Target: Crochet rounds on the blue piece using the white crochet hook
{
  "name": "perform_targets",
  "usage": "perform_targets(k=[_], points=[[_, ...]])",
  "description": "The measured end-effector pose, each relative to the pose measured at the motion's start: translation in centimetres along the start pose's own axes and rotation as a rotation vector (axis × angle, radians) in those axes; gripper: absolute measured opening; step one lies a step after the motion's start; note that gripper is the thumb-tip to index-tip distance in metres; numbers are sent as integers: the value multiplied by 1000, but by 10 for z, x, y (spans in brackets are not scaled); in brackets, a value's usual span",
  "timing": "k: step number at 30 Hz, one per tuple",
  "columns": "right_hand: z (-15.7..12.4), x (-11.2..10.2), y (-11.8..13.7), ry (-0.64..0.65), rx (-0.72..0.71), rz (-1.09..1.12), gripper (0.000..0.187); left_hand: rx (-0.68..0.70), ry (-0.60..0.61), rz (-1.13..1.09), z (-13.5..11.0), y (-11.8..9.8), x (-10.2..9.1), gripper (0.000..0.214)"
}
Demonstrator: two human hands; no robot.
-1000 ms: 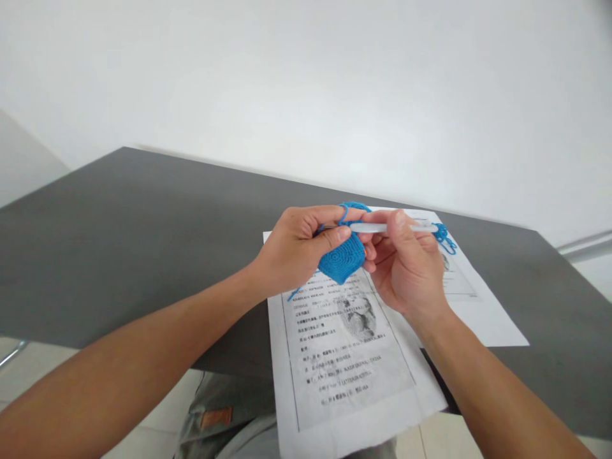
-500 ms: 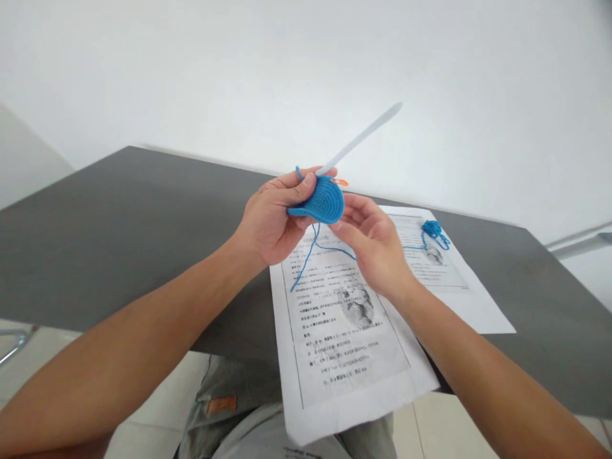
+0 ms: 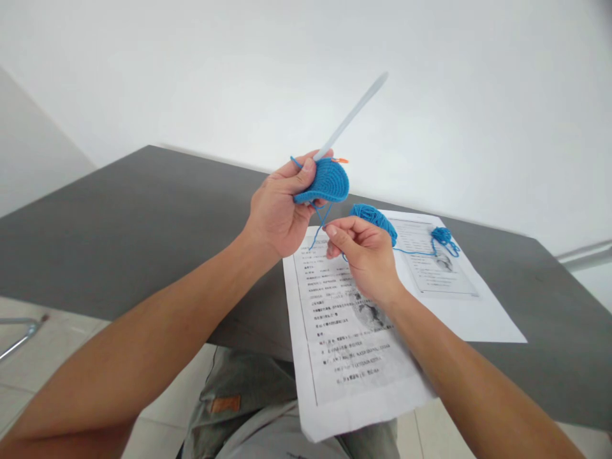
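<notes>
My left hand (image 3: 280,207) is raised above the table, pinching a small blue crocheted piece (image 3: 326,181) between thumb and fingers. A white crochet hook (image 3: 351,115) sticks up and to the right from that same grip, and an orange stitch marker (image 3: 340,160) hangs at the piece's top edge. My right hand (image 3: 366,255) is lower, fingers curled around the blue yarn strand (image 3: 321,226) that hangs from the piece. Just behind its fingers lies a blue yarn bundle (image 3: 375,218).
A dark grey table (image 3: 143,229) spans the view. Two printed paper sheets (image 3: 354,357) lie on it, one hanging over the near edge. A small tangle of blue yarn (image 3: 444,237) rests on the far sheet. My lap shows below.
The right hand let go of the hook and dropped below the crocheted piece to pinch the yarn. The left hand lifted the piece with the hook now pointing upward.
</notes>
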State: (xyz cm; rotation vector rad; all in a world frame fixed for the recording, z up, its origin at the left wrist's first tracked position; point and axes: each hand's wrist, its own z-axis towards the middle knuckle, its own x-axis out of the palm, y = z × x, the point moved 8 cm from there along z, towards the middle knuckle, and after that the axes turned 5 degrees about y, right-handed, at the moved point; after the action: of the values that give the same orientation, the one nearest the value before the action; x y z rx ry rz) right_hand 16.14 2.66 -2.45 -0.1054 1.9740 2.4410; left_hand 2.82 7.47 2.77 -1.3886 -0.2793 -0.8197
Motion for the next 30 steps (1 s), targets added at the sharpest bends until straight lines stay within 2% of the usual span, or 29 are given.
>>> perform_targets(k=[4,11,20,26,28,30], points=[[-2,3,-2,82,42,-87,31,25,10,9,1,0,3,27],[-8,2,-2,223,41,-260,23,-16,53,24,0,2,5,21],[-6,-18,13,264,-20,-458,18,4,127,4,-3,-4,13,28],[-3,-27,12,235,17,-277,19,-37,208,-41,-7,1,19,15],[-1,-30,11,209,20,-153,27,-120,248,-40,-11,12,22,5],[2,-34,12,160,17,-29,37,-243,346,-38,-18,26,29,12]])
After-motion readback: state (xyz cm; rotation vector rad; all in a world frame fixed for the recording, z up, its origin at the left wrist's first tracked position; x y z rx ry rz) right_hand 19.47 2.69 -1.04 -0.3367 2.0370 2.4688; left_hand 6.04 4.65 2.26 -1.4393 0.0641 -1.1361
